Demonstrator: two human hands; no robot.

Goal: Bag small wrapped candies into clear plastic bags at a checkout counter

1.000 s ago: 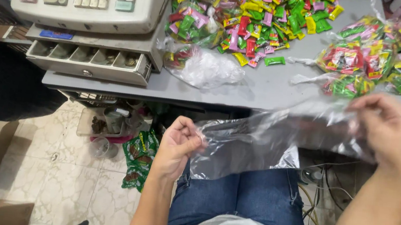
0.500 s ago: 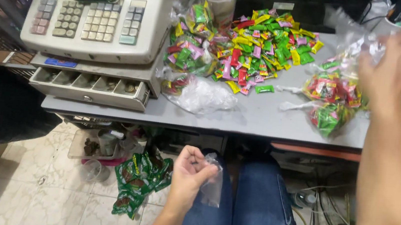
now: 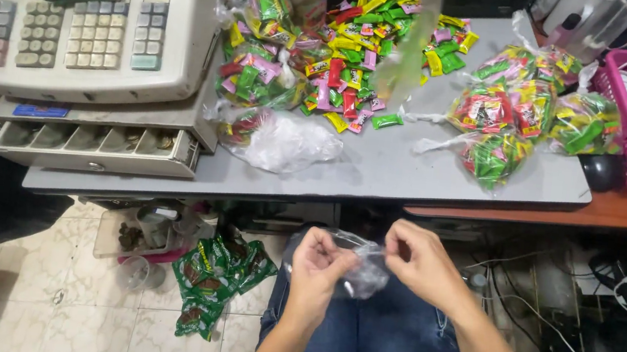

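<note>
Lower centre of frame, both my hands, left hand [image 3: 320, 259] and right hand [image 3: 418, 263], pinch the clear plastic bag [image 3: 365, 272]; thin film could slip or tear.

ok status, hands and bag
Left hand and right hand both pinch a small clear plastic bag over the lap. Loose candy pile on the grey table. Nothing between.

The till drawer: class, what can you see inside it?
The drawer stands open, with a row of compartments. A few coins show in the right ones. Its back part is hidden under the till.
</note>
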